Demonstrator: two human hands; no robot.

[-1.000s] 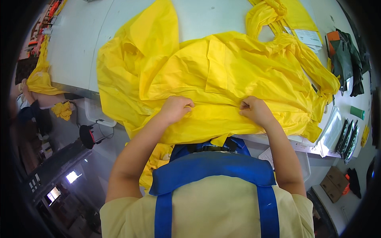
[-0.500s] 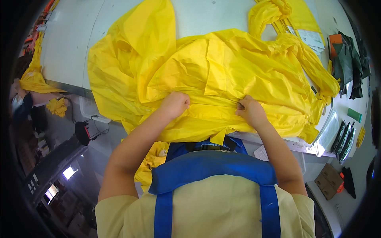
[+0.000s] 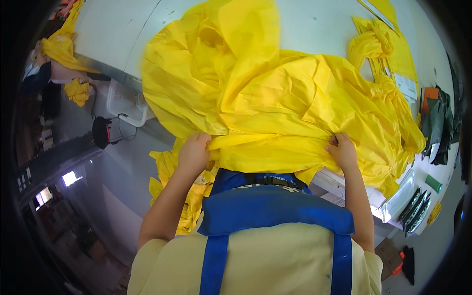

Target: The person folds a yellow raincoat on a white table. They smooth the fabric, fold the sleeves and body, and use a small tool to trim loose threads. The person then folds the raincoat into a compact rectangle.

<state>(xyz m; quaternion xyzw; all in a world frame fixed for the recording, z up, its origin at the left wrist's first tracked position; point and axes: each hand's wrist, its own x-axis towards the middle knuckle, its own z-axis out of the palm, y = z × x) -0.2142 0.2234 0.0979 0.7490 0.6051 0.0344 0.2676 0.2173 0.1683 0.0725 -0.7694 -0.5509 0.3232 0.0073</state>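
A large yellow garment (image 3: 300,98) of thin, slightly shiny cloth, much like a raincoat, lies crumpled across the table and hangs over its near edge. My left hand (image 3: 195,153) is closed on the garment's near side, left of the middle. Farther right, my right hand (image 3: 344,151) pinches the same side of the cloth between thumb and fingers. A strip of fabric runs fairly straight between the two hands. The fingertips are partly hidden by folds.
The white table (image 3: 314,24) spreads beyond the cloth. At the right are dark bags (image 3: 437,123), a green roll (image 3: 433,184) and dark packets (image 3: 415,212). A white basket (image 3: 129,104) sits at the left, under the table edge. More yellow cloth (image 3: 192,209) hangs low beside me.
My hands have moved apart, the left down and left, the right outward. The near strip of cloth is pulled straighter between them. The view has shifted, and the upper left bulge of cloth looks rearranged.
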